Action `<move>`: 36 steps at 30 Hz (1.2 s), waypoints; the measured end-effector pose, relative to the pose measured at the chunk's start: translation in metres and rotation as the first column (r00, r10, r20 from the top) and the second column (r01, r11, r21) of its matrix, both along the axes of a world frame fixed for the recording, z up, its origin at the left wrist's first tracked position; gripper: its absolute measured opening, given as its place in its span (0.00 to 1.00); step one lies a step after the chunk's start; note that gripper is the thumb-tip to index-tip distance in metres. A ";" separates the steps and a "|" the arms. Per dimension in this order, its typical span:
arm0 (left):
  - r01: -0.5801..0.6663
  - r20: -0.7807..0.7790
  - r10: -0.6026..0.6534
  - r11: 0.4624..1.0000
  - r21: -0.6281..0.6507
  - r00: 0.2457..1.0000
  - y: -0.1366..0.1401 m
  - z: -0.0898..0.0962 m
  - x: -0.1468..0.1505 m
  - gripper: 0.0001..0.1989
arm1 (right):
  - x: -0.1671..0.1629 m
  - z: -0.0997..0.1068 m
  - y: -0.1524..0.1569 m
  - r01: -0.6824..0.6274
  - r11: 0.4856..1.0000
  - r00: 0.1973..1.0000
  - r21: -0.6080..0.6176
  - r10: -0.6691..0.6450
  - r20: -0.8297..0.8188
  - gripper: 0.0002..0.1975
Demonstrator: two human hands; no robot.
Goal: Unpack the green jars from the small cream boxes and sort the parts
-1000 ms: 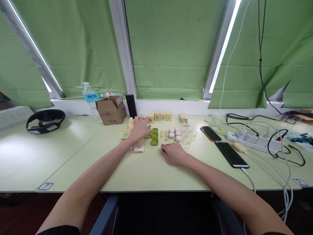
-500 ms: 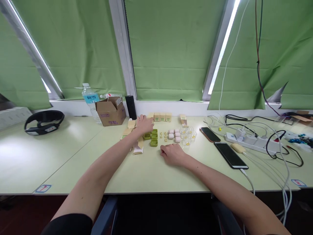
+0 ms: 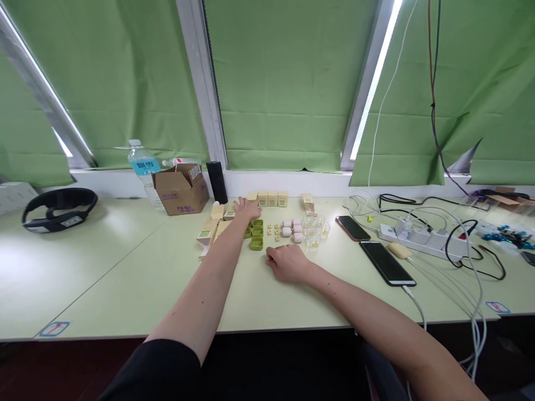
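My left hand (image 3: 247, 209) reaches to the back of the table with its fingers spread. It is at the left end of a row of small cream boxes (image 3: 272, 199); whether it touches one I cannot tell. Under and beside my left forearm lie more cream cartons (image 3: 205, 235), some with raised flaps. My right hand (image 3: 288, 263) rests on the table, fingers curled in, nothing visible in them. Between the hands are green square cups (image 3: 256, 243), tiny yellowish pieces (image 3: 276, 232), pale pink rounded blocks (image 3: 297, 237) and clear containers (image 3: 312, 243) with yellow spots.
An open cardboard box (image 3: 181, 192), a water bottle (image 3: 144, 170) and a black cylinder (image 3: 217, 182) stand at the back left. A black headset (image 3: 62, 209) lies far left. On the right are two phones (image 3: 387, 263), a power strip (image 3: 422, 242) and tangled cables. One opened carton (image 3: 309, 204) stands behind the clear containers.
My left forearm has swung to the right, uncovering more of the cartons on the left, while its hand stays near the box row. The view has shifted slightly; my right hand keeps its place.
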State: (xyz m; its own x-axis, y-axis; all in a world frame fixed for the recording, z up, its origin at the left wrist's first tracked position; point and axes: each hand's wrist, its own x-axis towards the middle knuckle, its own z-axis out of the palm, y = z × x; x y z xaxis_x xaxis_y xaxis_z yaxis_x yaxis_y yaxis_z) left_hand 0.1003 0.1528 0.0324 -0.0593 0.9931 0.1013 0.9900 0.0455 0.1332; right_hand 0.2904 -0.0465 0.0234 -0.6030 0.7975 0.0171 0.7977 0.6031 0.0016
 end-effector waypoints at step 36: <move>0.672 0.826 -0.523 0.691 0.266 0.211 -0.185 0.005 -0.014 0.27 | 0.021 0.014 0.016 0.132 0.991 0.990 -0.036 -0.130 0.047 0.09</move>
State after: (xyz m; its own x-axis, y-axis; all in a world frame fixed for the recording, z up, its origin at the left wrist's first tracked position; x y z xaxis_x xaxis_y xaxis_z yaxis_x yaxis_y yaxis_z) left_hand 0.0859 -0.0323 0.0373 0.5827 0.7680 0.2659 0.1450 -0.4201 0.8958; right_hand 0.3110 -0.0302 0.0376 -0.4926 0.8694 -0.0395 0.8696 0.4935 0.0175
